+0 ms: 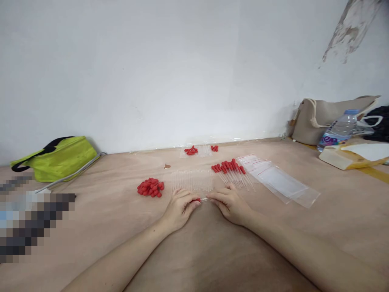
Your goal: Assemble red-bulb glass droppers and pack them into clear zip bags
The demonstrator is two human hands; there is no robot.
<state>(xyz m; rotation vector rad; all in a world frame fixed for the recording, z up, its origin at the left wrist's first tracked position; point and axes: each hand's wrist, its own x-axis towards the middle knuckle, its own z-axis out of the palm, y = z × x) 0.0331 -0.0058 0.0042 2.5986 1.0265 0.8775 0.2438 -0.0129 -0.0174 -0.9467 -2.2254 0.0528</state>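
Observation:
Between my two hands lies a clear dropper tube [204, 199], level and close to the table. My left hand [180, 209] is closed on a red rubber bulb [198, 199] at the tube's left end. My right hand [229, 205] pinches the tube's other end. Just beyond the hands is a row of clear tubes [191, 180] laid side by side. To the left sits a heap of loose red bulbs [150, 187]. Beyond my right hand, several droppers with red bulbs [232, 170] lie fanned out.
Clear zip bags [279, 182] lie at the right. More red bulbs [191, 150] rest near the wall. A green pouch [63, 158] with a grey cable is at the left. Back right stand a beige bag [319, 117], a water bottle [338, 129] and an open packet [343, 156].

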